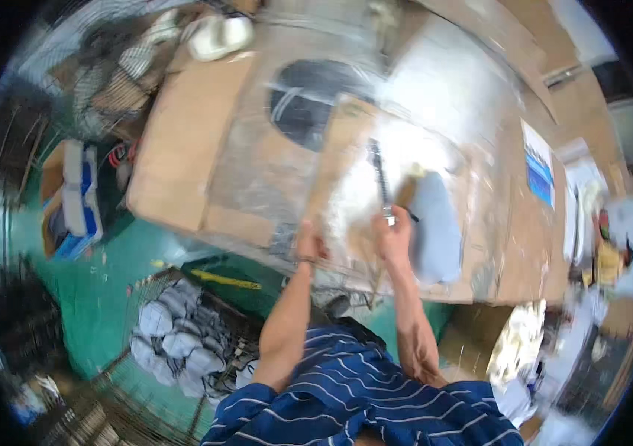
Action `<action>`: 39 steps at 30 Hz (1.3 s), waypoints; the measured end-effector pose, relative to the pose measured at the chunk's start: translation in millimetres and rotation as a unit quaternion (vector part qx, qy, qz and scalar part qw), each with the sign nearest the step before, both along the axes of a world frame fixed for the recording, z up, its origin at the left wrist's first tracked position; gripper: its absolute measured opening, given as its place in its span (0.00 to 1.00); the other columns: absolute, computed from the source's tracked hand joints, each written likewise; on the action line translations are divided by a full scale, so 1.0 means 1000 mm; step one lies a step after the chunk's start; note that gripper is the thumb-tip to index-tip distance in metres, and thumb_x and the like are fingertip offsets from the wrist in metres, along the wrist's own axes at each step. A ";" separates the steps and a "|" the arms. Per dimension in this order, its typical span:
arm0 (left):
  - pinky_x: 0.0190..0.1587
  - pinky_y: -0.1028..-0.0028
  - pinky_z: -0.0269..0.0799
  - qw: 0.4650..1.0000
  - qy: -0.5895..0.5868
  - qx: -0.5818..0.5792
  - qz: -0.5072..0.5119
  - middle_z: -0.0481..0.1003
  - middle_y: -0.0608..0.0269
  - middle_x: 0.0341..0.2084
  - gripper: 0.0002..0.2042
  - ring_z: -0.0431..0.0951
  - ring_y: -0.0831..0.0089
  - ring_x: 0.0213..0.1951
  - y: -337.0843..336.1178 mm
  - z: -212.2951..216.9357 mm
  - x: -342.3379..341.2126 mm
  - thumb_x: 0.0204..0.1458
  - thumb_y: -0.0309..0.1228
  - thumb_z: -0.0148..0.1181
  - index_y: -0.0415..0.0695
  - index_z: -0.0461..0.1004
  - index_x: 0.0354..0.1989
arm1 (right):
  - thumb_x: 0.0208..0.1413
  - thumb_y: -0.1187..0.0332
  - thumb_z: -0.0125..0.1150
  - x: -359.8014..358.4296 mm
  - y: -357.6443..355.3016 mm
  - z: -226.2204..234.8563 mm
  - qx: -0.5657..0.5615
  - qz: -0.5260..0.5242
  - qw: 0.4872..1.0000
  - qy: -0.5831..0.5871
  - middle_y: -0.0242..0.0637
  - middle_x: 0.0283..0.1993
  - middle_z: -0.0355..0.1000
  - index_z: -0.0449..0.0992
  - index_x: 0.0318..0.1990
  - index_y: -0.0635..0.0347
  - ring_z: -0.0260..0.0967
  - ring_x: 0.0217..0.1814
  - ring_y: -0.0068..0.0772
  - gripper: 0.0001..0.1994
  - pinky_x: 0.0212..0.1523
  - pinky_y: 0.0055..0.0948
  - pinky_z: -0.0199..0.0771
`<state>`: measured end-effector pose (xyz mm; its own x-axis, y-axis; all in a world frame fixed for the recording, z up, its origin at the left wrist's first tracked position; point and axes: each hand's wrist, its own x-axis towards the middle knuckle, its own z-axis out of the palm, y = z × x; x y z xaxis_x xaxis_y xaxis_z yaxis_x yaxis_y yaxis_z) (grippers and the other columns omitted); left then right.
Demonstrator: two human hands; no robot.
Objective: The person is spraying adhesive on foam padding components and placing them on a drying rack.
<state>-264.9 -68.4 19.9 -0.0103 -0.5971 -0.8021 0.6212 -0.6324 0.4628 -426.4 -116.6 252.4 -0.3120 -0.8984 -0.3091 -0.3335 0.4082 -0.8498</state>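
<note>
Slim dark tool (379,171) is pinched at its near end by right hand (392,236), over table (242,178); likely light, stiff, best held there. Left hand's (309,244) grip blurred, cannot be told.

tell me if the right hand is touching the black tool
Touching: the head view shows the right hand closed on the near end of the black tool.
</note>
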 end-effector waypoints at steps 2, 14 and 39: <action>0.19 0.54 0.75 0.999 0.023 -0.007 -0.022 0.67 0.62 0.11 0.39 0.75 0.59 0.15 0.005 -0.004 0.005 0.53 0.78 0.41 0.48 0.68 0.22 | 0.57 0.71 0.62 -0.009 0.046 0.041 0.004 0.017 0.996 -0.088 0.33 0.39 0.72 0.71 0.57 0.67 0.67 0.37 0.20 0.20 0.36 0.23 0.69; 0.18 0.66 0.70 0.979 0.065 -0.190 -0.022 0.64 0.67 0.10 0.38 0.72 0.68 0.14 0.053 0.070 -0.005 0.63 0.70 0.36 0.44 0.77 0.43 | 0.63 0.76 0.60 -0.174 0.247 0.114 -0.181 0.022 0.983 -0.010 0.38 0.50 0.76 0.75 0.59 0.67 0.73 0.45 0.28 0.17 0.45 0.29 0.77; 0.78 0.50 0.30 0.370 -0.670 -0.538 -0.352 0.45 0.44 0.77 0.79 0.41 0.47 0.78 0.082 0.182 -0.253 0.06 0.59 0.81 0.36 0.45 0.76 | 0.61 0.76 0.62 -0.318 0.406 0.192 -0.353 0.096 0.930 -0.043 0.50 0.43 0.77 0.75 0.57 0.71 0.73 0.40 0.45 0.17 0.48 0.45 0.77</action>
<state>-518.3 13.1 201.7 -0.4916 -0.8058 0.3301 -0.7664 0.5803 0.2753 -744.6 288.9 444.7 -0.1273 -0.9234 0.3621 -0.2618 -0.3208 -0.9102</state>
